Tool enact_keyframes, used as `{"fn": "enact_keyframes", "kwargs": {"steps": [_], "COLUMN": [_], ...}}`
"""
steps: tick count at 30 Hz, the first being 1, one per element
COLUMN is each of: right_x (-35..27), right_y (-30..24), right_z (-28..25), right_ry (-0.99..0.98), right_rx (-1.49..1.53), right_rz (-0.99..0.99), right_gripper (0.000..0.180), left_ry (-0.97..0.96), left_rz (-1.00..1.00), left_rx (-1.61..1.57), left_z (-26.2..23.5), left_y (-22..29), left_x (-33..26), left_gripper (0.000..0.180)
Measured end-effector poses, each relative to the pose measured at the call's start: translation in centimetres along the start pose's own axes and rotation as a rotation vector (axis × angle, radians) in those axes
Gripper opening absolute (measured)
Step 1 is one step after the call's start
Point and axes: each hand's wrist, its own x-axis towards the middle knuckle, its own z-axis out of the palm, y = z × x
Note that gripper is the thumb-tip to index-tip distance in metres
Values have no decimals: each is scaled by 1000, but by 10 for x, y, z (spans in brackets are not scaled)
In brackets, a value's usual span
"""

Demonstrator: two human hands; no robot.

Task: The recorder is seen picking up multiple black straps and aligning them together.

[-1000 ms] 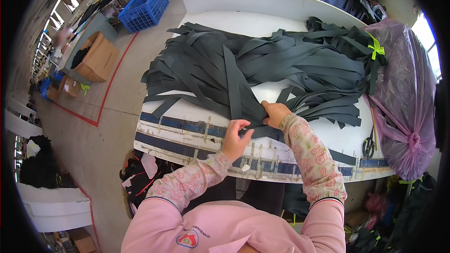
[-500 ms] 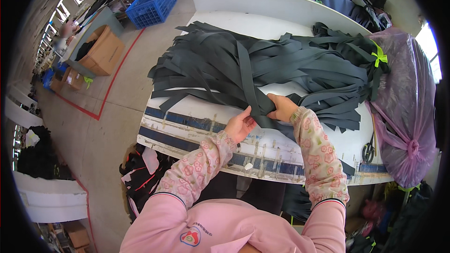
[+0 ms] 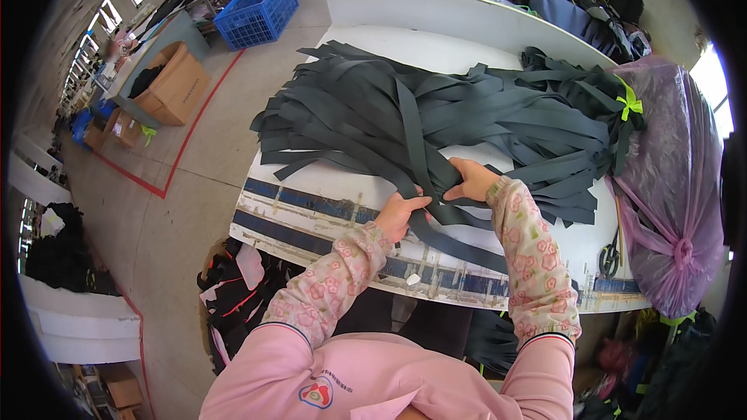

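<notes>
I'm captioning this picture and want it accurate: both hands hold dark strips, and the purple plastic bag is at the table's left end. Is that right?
Not quite: the head view shows the purple plastic bag at the table's right end. The left hand and right hand do hold dark strips.

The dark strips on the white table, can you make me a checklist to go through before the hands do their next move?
1. Left hand gripping dark strips: ok, at the pile's near side.
2. Right hand gripping too: ok, beside the left.
3. Strips lying straight, without crossing: not ok, many overlap and cross.
4. Scissors away from both hands: ok, they lie toward the right end of the white table.
5. Scissors' blades closed: cannot tell, too small.
6. Number of strips held: cannot tell, fingers cover them.
</notes>
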Motion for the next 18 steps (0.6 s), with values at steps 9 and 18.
{"fn": "enact_keyframes", "kwargs": {"steps": [9, 18], "right_x": [-6, -13], "right_y": [-10, -26], "right_z": [-10, -2], "right_ry": [-69, 201], "right_rx": [205, -48], "right_rz": [56, -132], "right_gripper": [66, 63], "left_ry": [-30, 22], "left_rz": [86, -83], "left_rx": [-94, -496], "left_z": [16, 8], "left_y": [-26, -43], "left_x": [12, 15], "left_gripper": [19, 43]}}
